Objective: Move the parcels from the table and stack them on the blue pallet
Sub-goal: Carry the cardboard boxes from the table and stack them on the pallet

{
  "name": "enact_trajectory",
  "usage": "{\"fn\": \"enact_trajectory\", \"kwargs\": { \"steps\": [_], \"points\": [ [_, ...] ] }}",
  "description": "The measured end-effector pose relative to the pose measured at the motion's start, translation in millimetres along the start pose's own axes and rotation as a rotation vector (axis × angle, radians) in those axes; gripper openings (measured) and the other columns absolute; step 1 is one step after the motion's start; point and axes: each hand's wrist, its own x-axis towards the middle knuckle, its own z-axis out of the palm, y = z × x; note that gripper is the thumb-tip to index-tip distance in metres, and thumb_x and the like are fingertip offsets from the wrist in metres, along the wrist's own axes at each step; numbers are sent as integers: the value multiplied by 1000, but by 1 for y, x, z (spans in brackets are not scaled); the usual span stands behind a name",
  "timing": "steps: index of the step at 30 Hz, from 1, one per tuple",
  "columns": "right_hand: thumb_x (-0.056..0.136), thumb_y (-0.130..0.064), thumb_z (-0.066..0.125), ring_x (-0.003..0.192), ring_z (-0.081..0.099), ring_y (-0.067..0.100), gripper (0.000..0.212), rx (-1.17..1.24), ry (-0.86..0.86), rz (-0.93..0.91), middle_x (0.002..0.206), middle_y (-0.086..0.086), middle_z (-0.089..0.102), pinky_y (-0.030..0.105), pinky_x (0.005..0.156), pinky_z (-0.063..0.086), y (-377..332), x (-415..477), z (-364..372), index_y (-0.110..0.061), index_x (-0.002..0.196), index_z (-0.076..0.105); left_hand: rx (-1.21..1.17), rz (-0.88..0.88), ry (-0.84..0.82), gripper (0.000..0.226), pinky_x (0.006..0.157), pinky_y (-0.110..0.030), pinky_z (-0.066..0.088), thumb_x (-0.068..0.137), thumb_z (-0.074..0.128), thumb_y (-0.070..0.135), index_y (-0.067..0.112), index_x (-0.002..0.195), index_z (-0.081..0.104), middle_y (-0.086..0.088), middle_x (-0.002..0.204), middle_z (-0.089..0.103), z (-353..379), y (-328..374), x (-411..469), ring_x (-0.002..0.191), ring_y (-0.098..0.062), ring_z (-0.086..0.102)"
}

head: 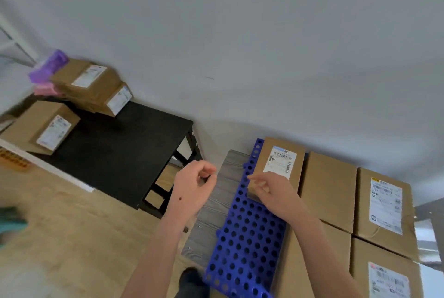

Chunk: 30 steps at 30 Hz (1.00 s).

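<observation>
The blue perforated pallet (247,233) lies on the floor at lower right. Several brown cardboard parcels lie flat on it, the nearest a small labelled parcel (278,160) at its far left corner. My right hand (274,193) hovers over that parcel's near edge, fingers loosely spread, holding nothing. My left hand (194,187) hangs in the air left of the pallet, fingers curled in, empty. On the black table (115,153) at the left, a labelled parcel (42,127) lies flat and two more parcels (93,86) are stacked behind it.
A grey wooden board (211,216) lies under the pallet's left side. Purple and pink packets (46,72) sit behind the table's parcels. The grey wall runs close behind table and pallet. A white strip (48,165) lies along the table's front edge, on the light wood floor.
</observation>
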Motion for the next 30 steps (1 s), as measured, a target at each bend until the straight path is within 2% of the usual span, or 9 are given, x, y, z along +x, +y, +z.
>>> {"fn": "enact_trajectory", "kwargs": {
  "steps": [5, 8, 11, 14, 17, 21, 25, 30],
  "points": [
    [97, -25, 50, 91, 54, -3, 30, -37, -40, -124, 113, -10, 62, 15, 85, 41, -47, 11, 16, -30, 125, 60, 7, -45, 92, 14, 80, -14, 46, 85, 65, 11, 20, 97, 65, 8, 94, 64, -44, -19, -10, 89, -3, 60],
    [97, -23, 50, 94, 56, -1, 30, -57, -57, -155, 113, -9, 62, 17, 87, 44, -77, 18, 32, -30, 125, 59, 12, -71, 154, 13, 77, -9, 44, 86, 65, 12, 22, 95, 65, 10, 93, 63, -75, -37, -17, 87, -1, 59],
    [97, -23, 49, 95, 55, 0, 32, -71, -90, -161, 117, -8, 62, 17, 88, 43, -111, 26, 56, -29, 127, 58, 17, -82, 197, 13, 77, -11, 46, 86, 64, 12, 23, 93, 65, 11, 90, 64, -109, -63, -27, 86, -2, 60],
    [97, -23, 49, 91, 52, -2, 31, -104, -101, -188, 117, -8, 63, 6, 76, 37, -148, 36, 89, -28, 127, 59, 36, -102, 240, 12, 76, -10, 46, 85, 65, 11, 20, 94, 66, 10, 90, 64, -147, -96, -38, 85, -2, 60],
    [98, -25, 47, 91, 55, 1, 30, -111, -119, -203, 114, -8, 64, 13, 76, 39, -188, 46, 128, -30, 125, 60, 62, -127, 265, 12, 73, -8, 44, 85, 64, 11, 20, 93, 66, 8, 90, 64, -188, -131, -48, 84, -1, 59],
    [97, -25, 48, 91, 59, 4, 28, -99, -111, -221, 109, -7, 63, 19, 83, 46, -245, 58, 175, -31, 121, 61, 97, -135, 266, 14, 80, -22, 50, 84, 64, 7, 17, 95, 66, 4, 92, 64, -243, -171, -62, 87, -8, 60],
    [97, -25, 49, 93, 60, 6, 27, -104, -136, -247, 108, -6, 62, 20, 86, 46, -295, 61, 216, -29, 121, 61, 103, -145, 241, 15, 76, -18, 46, 85, 62, 10, 20, 96, 63, 7, 93, 60, -283, -208, -84, 87, -5, 56],
    [97, -25, 49, 96, 59, 5, 28, -159, -210, -275, 110, -8, 62, 23, 90, 49, -342, 67, 255, -29, 123, 60, 45, -218, 284, 16, 67, -7, 41, 86, 61, 13, 28, 89, 61, 16, 88, 58, -316, -247, -109, 84, 4, 54]
  ]
}}
